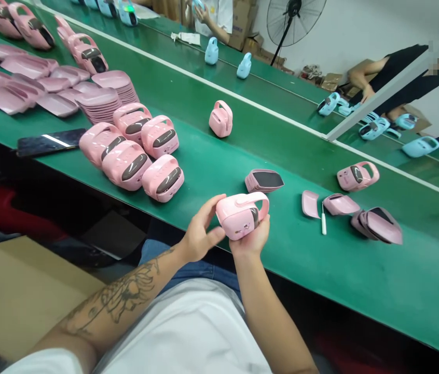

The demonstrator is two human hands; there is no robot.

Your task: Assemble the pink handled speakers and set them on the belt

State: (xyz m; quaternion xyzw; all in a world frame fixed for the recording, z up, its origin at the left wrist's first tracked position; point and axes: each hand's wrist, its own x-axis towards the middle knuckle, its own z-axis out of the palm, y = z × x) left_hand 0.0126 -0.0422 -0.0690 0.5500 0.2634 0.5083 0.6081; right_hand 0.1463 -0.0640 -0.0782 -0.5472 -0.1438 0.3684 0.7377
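Observation:
A pink plastic device [238, 218] with a loop handle, a dark window and a small printed picture is held over the table's front edge. My right hand [252, 240] cradles it from below and on the right, its fingers closed round the handle end. At the device's left end, my left hand [203, 231] holds it loosely, fingers reaching behind and thumb near the lower front corner. Just beyond my hands lies a stack of pink panels [264, 180] with a dark face on top.
Several finished-looking pink devices [126, 163] stand left of my hands, near a phone [50, 143] and stacked pink covers [100, 101]. To the right lie a white-handled screwdriver [324, 223] and more covers [379, 226]. Co-workers handle blue devices [375, 128] across the white rail [204, 71].

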